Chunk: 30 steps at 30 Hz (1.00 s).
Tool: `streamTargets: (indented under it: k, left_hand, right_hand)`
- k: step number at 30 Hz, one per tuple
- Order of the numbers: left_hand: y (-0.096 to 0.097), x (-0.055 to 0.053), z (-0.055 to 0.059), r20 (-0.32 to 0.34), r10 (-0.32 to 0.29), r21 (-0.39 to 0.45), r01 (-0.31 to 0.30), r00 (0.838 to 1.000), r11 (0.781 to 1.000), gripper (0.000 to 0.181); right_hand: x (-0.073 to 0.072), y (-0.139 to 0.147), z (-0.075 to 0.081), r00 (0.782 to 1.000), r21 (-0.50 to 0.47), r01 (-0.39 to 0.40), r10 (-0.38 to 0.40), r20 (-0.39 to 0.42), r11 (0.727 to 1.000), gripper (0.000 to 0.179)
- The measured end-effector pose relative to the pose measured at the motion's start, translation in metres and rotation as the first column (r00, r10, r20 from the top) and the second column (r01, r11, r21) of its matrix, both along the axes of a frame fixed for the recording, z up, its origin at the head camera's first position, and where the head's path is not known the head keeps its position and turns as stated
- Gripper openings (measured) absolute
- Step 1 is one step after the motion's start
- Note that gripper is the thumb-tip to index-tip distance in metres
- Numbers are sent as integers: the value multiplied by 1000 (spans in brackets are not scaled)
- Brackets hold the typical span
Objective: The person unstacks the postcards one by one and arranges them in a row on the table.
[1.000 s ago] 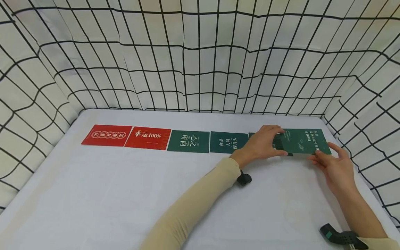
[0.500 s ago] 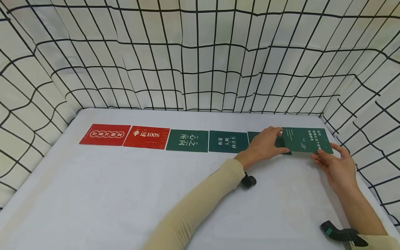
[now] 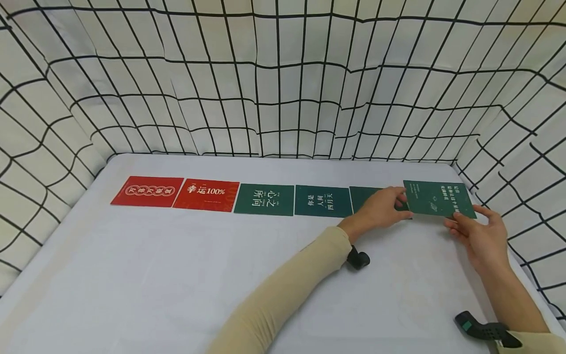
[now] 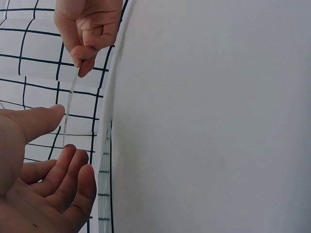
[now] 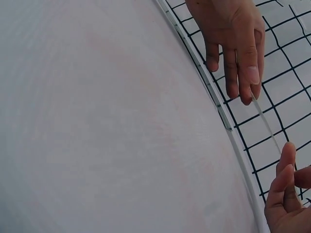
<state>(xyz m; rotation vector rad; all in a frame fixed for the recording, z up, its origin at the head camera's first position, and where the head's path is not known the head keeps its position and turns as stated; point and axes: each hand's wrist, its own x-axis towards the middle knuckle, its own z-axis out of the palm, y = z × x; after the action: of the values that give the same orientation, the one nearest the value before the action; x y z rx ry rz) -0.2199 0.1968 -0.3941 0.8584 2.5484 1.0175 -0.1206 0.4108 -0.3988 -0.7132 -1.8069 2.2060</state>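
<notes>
A green postcard (image 3: 431, 196) with white lettering is held at the right end of a row, its lower edge over the white tabletop. My right hand (image 3: 484, 241) pinches its lower right corner, thumb on the printed face. At the left edge, the thumb and fingers of my left hand (image 3: 382, 206) hold it. Both wrist views show the postcard (image 4: 71, 97) edge-on, as a thin line between the hands. Beneath my left hand lies another dark green postcard (image 3: 360, 195), mostly covered. To its left is a dark teal postcard (image 3: 322, 201) with white characters.
Farther left in the row lie a green postcard (image 3: 264, 200), a red one (image 3: 206, 195) and another red one (image 3: 147, 191). Black wire mesh (image 3: 283, 83) rises behind and beside the white-covered table (image 3: 177, 275). Each wrist carries a small black camera.
Both hands have shifted slightly right with the held postcard. Its left edge now sits farther from the covered dark green postcard. The rest of the row lies as before.
</notes>
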Motion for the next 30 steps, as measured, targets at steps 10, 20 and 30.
streamTargets:
  k: [10,20,30]
  left_hand:
    - [6,2,-3,83,-53,113,43,995,993,72]
    - [13,3,-6,111,-60,86,51,992,995,70]
    - [25,9,1,-19,-42,-171,38,999,985,64]
  right_hand:
    - [0,11,-1,999,3,-38,38,28,999,95]
    - [0,18,1,992,143,-31,12,129,989,86]
    - [3,28,-2,987,167,-86,61,150,982,81]
